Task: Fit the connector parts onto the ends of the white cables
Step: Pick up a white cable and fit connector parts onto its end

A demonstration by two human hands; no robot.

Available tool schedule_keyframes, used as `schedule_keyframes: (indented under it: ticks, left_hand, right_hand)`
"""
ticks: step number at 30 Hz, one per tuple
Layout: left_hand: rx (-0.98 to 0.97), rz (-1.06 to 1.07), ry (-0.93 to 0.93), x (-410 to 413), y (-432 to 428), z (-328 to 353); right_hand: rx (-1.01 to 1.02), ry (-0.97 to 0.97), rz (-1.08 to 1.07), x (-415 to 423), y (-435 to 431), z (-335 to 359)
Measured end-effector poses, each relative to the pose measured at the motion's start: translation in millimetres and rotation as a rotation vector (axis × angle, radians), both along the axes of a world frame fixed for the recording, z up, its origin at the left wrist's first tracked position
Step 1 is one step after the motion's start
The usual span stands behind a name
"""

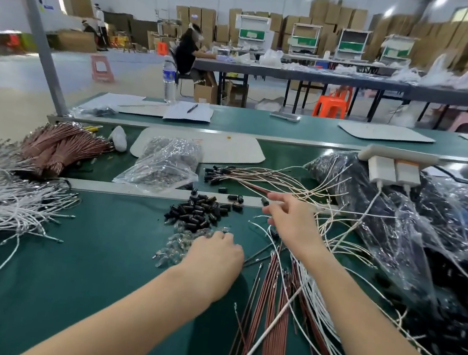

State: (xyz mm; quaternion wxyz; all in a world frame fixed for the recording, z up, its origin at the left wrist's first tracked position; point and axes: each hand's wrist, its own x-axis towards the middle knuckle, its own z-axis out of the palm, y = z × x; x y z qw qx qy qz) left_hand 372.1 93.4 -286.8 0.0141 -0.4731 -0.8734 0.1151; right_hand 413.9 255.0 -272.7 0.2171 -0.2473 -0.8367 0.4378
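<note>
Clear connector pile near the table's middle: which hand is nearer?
Left. The left hand is at the right edge of the clear connector pile; the right hand is apart, farther right among loose cables.

Green bench (98,249) bears white cables (0,203), black connector parts (198,213), brown cables (273,301).

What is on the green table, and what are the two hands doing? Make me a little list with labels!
table: green mat on top
left hand: resting on the clear parts, fingertips hidden
right hand: reaching over the loose cables; grip unclear
black parts: pile just beyond the left hand
white cables: big bundle at the left edge
brown cables: lying between the two forearms
plastic bag: clear, behind the black parts
</note>
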Motion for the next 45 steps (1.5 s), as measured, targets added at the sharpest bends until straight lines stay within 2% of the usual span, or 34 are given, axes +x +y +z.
schedule_keyframes:
  ticks: [6,11,14,17,20,24,27,29,31,33,35,39,45]
  left_hand:
    - [0.041,-0.146,0.183,-0.6,2.6,-3.4]
    - [0.2,-0.127,0.164,-13.7,-6.3,18.0]
    - [0.221,-0.149,0.156,-26.7,-15.9,38.4]
    - [0.219,-0.131,0.132,-42.9,-32.2,62.2]
    - [0.344,-0.015,0.065,-58.7,-57.8,83.2]
    - [0.755,0.201,-0.211,-75.8,-100.3,79.6]
    - [1.096,0.353,-0.413,-82.2,-113.8,49.3]
    - [1.443,0.486,-0.77,-81.8,-112.4,24.9]
    - [1.693,0.595,-1.117,-79.4,-108.5,3.4]
    - [1.784,0.65,-1.31,-77.7,-104.8,-16.8]
    - [1.869,0.708,-1.412,-79.0,-101.9,-28.4]
    - [1.961,0.711,-1.474,-86.0,-101.9,-37.4]
    - [1.943,0.706,-1.487,-86.2,-99.9,-38.6]
  right_hand:
    - [0.036,0.094,-0.044,12.7,-23.7,-6.0]
    - [-0.014,0.254,-0.163,26.1,-32.4,-2.9]
    - [-0.05,0.32,-0.215,30.4,-35.5,-2.9]
    - [-0.062,0.32,-0.217,29.7,-41.1,-7.7]
    - [-0.036,0.261,-0.152,25.0,-49.3,-15.6]
    - [0.082,0.136,-0.016,12.9,-58.1,-20.7]
    - [0.269,0.019,0.057,0.3,-64.4,-22.7]
    - [0.371,-0.005,0.073,-8.8,-70.6,-22.6]
    - [0.459,-0.029,0.104,-19.6,-77.0,-21.3]
    - [0.522,-0.115,0.146,-31.8,-81.3,-20.2]
    - [0.529,-0.226,0.168,-43.6,-81.9,-18.9]
    - [0.528,-0.424,0.21,-60.4,-80.3,-18.8]
    - [0.51,-0.465,0.201,-67.0,-77.7,-25.9]
